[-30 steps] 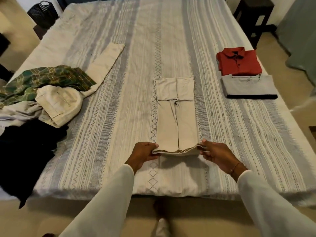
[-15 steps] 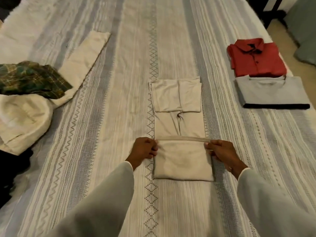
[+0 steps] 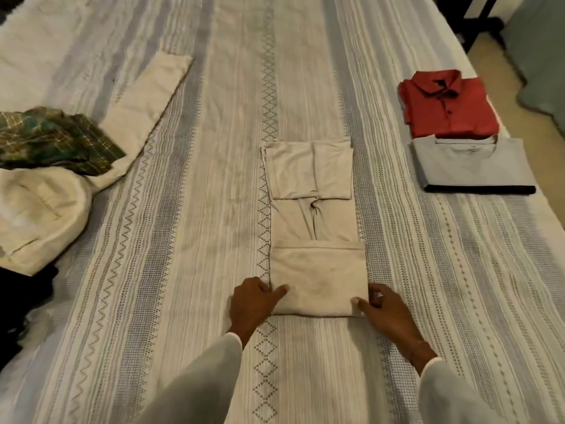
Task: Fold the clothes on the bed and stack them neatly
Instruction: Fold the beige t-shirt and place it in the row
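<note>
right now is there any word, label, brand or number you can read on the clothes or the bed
None can be read.
Grey t-shirt: a tiny mark below the collar, too small to read.
Red shirt, beige trousers, plaid shirt, bedspread: no text visible.

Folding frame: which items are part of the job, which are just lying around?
In the job: beige folded trousers under both hands, left and right; folded red shirt; folded grey T-shirt; unfolded green plaid garment; cream trousers.
Lying about: dark furniture; teal fabric.
</note>
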